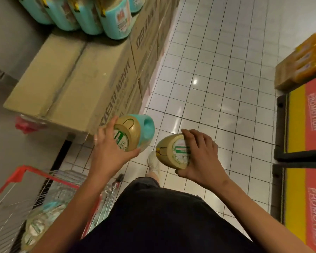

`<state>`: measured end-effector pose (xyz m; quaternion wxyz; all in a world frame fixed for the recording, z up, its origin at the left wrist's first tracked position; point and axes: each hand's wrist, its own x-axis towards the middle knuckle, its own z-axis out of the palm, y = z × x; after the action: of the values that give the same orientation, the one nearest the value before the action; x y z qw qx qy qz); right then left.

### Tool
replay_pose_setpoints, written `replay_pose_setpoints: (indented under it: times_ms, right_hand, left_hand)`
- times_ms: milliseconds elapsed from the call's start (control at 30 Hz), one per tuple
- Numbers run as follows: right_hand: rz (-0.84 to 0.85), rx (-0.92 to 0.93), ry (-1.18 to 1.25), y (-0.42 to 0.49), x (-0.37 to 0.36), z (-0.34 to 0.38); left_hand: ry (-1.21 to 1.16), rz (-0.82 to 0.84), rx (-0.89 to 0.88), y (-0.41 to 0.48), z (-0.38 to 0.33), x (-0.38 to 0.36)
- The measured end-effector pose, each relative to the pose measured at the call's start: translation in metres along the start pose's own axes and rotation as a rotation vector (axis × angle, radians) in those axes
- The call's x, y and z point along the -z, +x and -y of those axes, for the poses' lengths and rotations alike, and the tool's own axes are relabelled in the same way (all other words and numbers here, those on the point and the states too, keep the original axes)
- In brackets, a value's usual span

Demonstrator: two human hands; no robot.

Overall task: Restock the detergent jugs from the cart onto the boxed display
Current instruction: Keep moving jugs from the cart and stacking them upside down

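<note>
Both hands (109, 152) (202, 157) grip green-labelled jugs (130, 132) (170, 152); red boards (314, 114) read "PROMOTION".

"PROMOTION" on both red-and-yellow panels (315, 114)

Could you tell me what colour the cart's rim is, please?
The cart's rim is red, in the head view.

1. Floor (217, 52) was glossy white square tile with dark grout.
2. A bright glare spot (195, 81) sat on it.
3. Plain grey wall (5, 42) ran along the left.
4. Red-and-yellow "PROMOTION" platforms (314, 125) lined the right edge.
</note>
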<state>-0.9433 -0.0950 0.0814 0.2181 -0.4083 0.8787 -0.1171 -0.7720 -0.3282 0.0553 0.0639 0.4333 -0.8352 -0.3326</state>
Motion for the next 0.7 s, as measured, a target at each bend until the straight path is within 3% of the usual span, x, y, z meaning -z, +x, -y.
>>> replay_pose_setpoints:
  times_ms: [200, 367, 700]
  right_hand:
    - [-0.021, 0.044, -0.044, 0.117, 0.063, -0.001]
    - [0.008, 0.165, -0.106, 0.200, 0.099, 0.000]
    - [0.145, 0.582, -0.192, 0.359, 0.158, 0.019]
  left_hand:
    - [-0.016, 0.007, -0.068, 0.106, -0.046, 0.018]
    - [0.104, -0.042, -0.088, 0.160, -0.078, 0.039]
    - [0.104, -0.263, 0.209, 0.215, -0.109, 0.066]
